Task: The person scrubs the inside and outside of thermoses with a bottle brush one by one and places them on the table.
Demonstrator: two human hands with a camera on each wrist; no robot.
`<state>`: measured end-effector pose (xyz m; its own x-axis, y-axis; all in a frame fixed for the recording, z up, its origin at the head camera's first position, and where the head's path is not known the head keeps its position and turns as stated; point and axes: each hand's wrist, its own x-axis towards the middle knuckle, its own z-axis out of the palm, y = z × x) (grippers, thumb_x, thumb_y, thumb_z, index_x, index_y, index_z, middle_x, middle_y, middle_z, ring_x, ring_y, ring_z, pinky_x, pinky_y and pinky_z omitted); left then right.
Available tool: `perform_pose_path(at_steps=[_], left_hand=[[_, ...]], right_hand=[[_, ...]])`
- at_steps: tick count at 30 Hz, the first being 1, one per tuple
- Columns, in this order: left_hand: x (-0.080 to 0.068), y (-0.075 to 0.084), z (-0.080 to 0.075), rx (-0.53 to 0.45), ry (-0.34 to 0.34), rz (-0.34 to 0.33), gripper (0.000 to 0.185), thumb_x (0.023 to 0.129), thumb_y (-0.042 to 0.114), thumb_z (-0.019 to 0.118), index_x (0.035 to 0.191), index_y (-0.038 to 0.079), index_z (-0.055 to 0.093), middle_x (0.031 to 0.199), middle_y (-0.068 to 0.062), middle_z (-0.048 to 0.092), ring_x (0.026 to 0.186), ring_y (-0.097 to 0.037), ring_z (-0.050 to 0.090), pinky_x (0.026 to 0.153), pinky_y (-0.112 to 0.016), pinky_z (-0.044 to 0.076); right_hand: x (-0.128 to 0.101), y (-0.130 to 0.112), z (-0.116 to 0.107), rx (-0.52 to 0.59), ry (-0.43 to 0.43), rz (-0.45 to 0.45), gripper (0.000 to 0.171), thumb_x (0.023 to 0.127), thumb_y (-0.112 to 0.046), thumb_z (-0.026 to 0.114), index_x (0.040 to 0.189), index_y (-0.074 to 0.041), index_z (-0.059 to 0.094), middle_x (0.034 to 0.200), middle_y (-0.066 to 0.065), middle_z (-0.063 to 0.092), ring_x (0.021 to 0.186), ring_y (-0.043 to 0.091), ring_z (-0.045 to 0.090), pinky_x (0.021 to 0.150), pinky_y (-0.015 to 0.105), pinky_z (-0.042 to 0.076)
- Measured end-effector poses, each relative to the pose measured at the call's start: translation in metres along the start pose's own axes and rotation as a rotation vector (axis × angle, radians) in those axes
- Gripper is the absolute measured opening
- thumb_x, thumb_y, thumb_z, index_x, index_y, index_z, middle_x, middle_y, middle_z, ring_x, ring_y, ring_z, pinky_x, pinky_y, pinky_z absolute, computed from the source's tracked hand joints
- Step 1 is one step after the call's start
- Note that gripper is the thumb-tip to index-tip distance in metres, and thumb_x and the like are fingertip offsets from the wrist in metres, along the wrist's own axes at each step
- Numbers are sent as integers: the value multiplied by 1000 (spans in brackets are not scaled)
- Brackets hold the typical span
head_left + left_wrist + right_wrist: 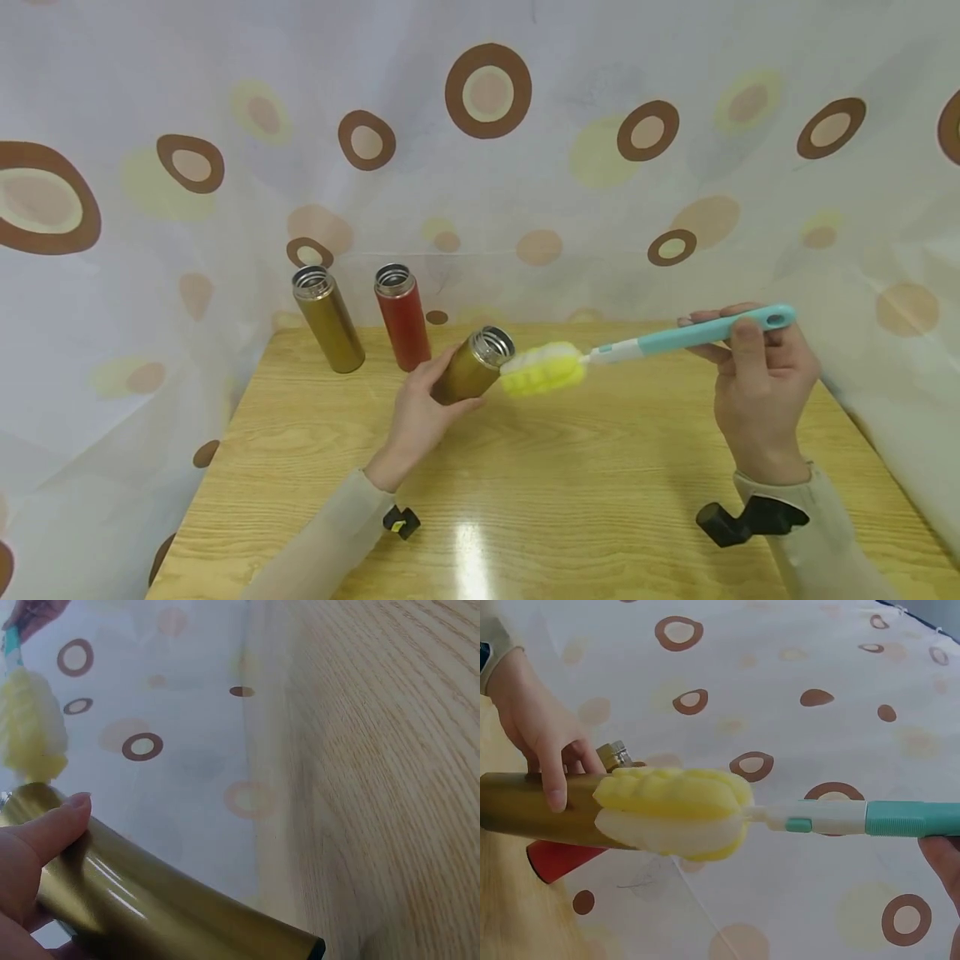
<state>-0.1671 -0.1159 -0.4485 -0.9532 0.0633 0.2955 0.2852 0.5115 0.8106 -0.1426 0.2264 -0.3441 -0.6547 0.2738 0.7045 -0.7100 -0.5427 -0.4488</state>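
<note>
Counting three flasks (474, 365), one brush (543, 368)

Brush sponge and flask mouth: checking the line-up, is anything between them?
No. In the head view the yellow sponge sits right at the mouth of the tilted gold flask, nothing between.

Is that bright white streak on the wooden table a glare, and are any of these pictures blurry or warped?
Head view: yes, a lamp's glare streaks the glossy light-wood table near the front edge, and the table edges splay outward, a wide-lens warp. Left wrist view: bright highlights run along the shiny gold metal flask, and the tabletop looks soft. Right wrist view: the yellow sponge bottle brush is slightly soft, so close to the lens.
</note>
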Motion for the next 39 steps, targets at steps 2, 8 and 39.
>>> perform_pose_path(at_steps=[2,8,39], left_hand=[[0,-1,0,-10,-22,-7,83,78,24,94,152,23,56,142,-9,63,126,-33,59,106,-56,46],[0,-4,0,-124,-94,-47,85,82,24,91,156,16,50,152,-9,57,131,-33,59,108,-55,49],[8,-16,-12,-944,-557,-343,57,114,39,39,160,7,29,130,0,58,119,-20,56,94,-39,53]], right_hand=[[0,0,0,11,10,5,17,104,12,48,105,27,54,94,35,71,86,41,76,78,46,63],[0,-1,0,61,58,24,17,105,10,48,108,26,53,94,36,70,87,43,75,78,48,62],[-20,8,-36,-185,-125,134,18,92,30,50,109,30,56,104,23,70,94,30,74,90,41,60]])
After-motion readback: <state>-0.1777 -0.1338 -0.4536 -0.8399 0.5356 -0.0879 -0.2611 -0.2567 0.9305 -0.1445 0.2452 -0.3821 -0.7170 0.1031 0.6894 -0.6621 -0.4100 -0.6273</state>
